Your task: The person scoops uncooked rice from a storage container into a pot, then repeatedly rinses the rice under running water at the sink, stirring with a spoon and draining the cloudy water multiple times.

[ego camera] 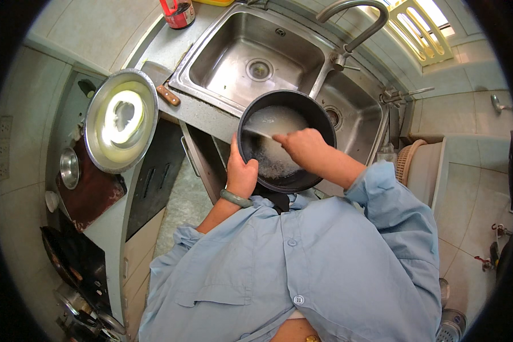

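A dark round pot [316,114] is tilted at the near edge of the double sink, with cloudy liquid and pale foam or grains inside. My left hand [242,173], below a green bangle, grips the pot's left rim, thumb on the near side. Over the pot's opening, my right hand [305,149] is closed around the end of a thin pale utensil [258,133], perhaps a spoon or chopsticks, that reaches into the liquid. Its far end is hard to make out.
The steel sink [222,38] and its faucet [359,25] lie beyond the pot. A wooden-handled cleaver [168,95] rests on the counter at the sink's left. Further left stand a wide metal basin [151,128], a small metal bowl [69,168] and a dark red board [98,192].
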